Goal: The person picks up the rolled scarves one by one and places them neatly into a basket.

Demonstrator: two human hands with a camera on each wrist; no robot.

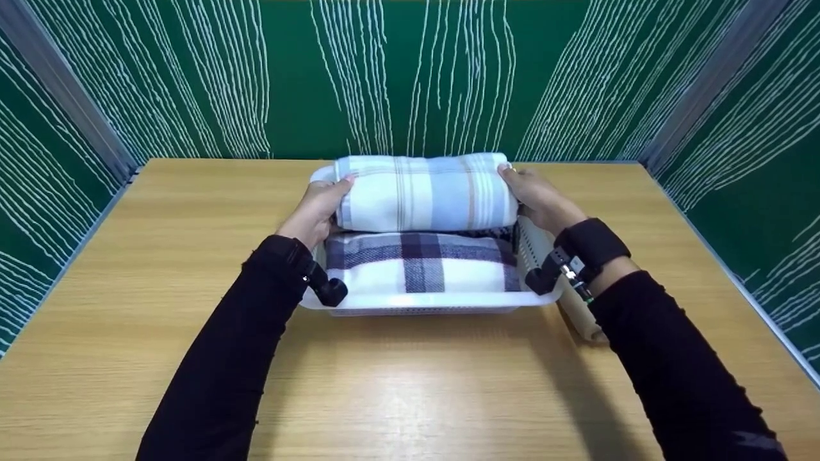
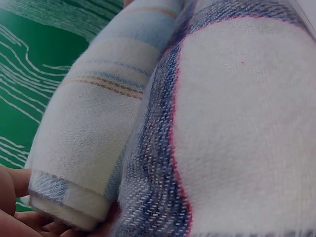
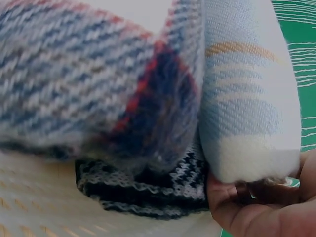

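Basket (image 1: 423, 299) holds the checked blanket (image 1: 362, 275) already; behind it, at the far side, our left grip (image 1: 315, 208) and right grip (image 1: 539, 198) pinch the pale plaid roll (image 1: 410, 192) by its ends. Settling and releasing it look left, we reckon.

Green panels (image 1: 291, 77) enclosing a table (image 1: 160, 256) suggest a booth.

At the white basket (image 1: 435, 301), the left hand (image 1: 318, 206) and right hand (image 1: 540, 198) hold a pale plaid roll (image 1: 416, 194); dark-checked cloth (image 1: 461, 269) lies inside.
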